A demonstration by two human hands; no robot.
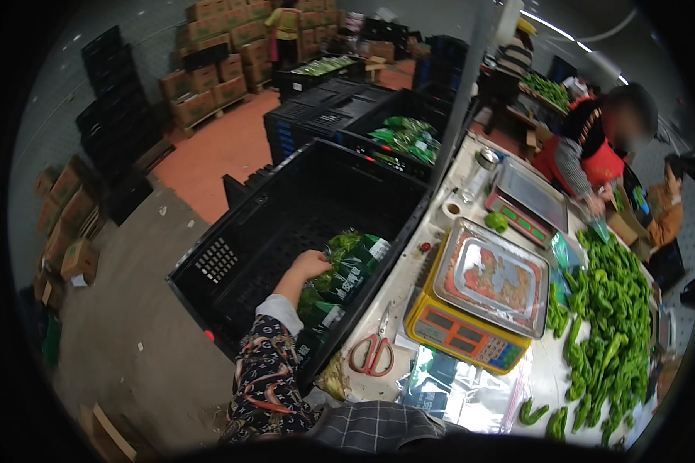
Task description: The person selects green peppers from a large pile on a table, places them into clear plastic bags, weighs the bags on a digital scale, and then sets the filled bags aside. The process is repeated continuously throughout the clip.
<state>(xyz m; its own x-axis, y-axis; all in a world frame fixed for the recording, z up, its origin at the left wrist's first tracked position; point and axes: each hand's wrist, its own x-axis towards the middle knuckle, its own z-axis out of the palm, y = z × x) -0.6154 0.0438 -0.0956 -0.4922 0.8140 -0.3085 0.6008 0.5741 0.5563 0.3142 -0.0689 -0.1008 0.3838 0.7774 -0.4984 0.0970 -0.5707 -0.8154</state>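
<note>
My left hand reaches into a black plastic crate, its fingers closed at the near end of a printed bag of green peppers. Beside that bag, another packed bag lies along the crate's right wall. My right hand is out of view. On the white table before me stands a yellow digital scale bearing a metal tray, which holds reddish residue. Red-handled scissors and flat printed plastic bags lie by it. Loose green peppers are heaped to the right.
A second scale, a tape roll and a glass jar stand farther along the table. A metal post rises beside the crates. A co-worker handles a bag across the table. Stacked cartons stand behind.
</note>
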